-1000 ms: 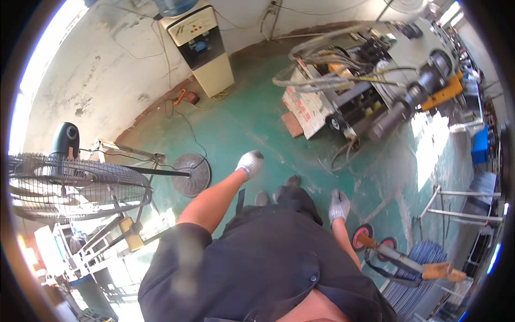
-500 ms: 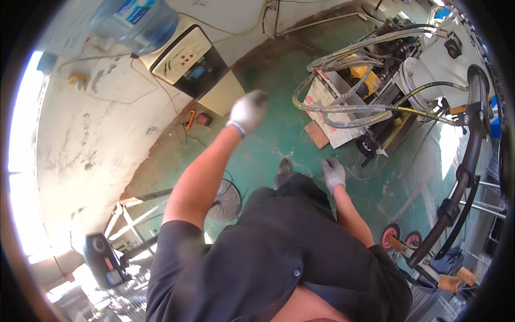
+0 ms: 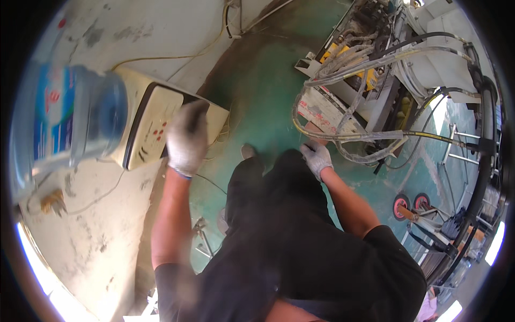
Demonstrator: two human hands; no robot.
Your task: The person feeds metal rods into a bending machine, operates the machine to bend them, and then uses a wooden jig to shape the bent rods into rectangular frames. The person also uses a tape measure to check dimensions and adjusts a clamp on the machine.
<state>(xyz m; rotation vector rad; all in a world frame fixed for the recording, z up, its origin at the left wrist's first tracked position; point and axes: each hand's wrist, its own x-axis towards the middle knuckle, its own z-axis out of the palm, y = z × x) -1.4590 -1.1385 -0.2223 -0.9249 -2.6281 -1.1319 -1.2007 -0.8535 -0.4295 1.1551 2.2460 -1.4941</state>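
Note:
My left hand (image 3: pixel 188 137), in a whitish work glove with dark fingertips, is raised in front of the water dispenser (image 3: pixel 161 123). Motion smears its fingers, and whether it touches the dispenser I cannot tell. A large blue water bottle (image 3: pixel 80 115) sits on the dispenser, whose cream panel carries several red marks. Beside my right thigh hangs my right hand (image 3: pixel 317 158), gloved in grey-white, its fingers loosely bent and slightly apart. I see nothing in it. It is nearest to a white board-like panel (image 3: pixel 322 107) with red print, behind looped hoses (image 3: pixel 365 137).
Machinery (image 3: pixel 375 53) with hoses and yellow parts stands at the far right. A black tubular frame (image 3: pixel 485 145) rises along the right edge, near pink-rimmed wheels (image 3: pixel 401 206). A stained white wall (image 3: pixel 96 214) is at left. Green floor (image 3: pixel 257 96) lies between.
The view has turned and moved closer to the dispenser, which now appears lower and larger. My left hand has moved leftward across its front. My right hand stays low by my thigh.

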